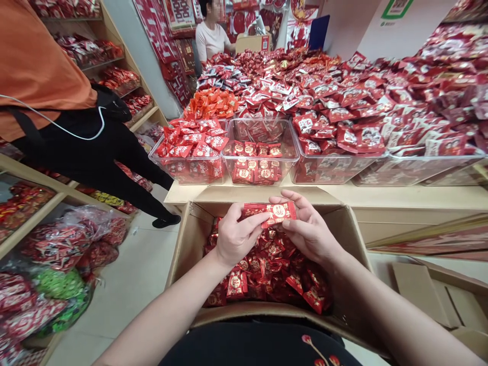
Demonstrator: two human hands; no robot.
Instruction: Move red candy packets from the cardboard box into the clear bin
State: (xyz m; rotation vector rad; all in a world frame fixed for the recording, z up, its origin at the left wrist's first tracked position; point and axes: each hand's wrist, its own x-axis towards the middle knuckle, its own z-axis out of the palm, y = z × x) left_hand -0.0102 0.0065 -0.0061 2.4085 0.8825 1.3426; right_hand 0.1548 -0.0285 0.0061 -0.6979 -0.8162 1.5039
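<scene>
Above an open cardboard box, my left hand pinches a short row of red and gold wrapped candies at its left end. My right hand closes round the right end of the same candies, with thumb below and fingers behind. Loose red wrapped candies fill the cardboard box beneath my wrists. Just beyond it, a clear plastic bin is partly filled with similar candies stacked in rows. What lies behind my fingers is hidden.
Other clear bins heaped with red packets line the counter. A person in an orange top stands at left, by shelves and bagged sweets. Another person is behind the counter. Flattened cardboard lies at right.
</scene>
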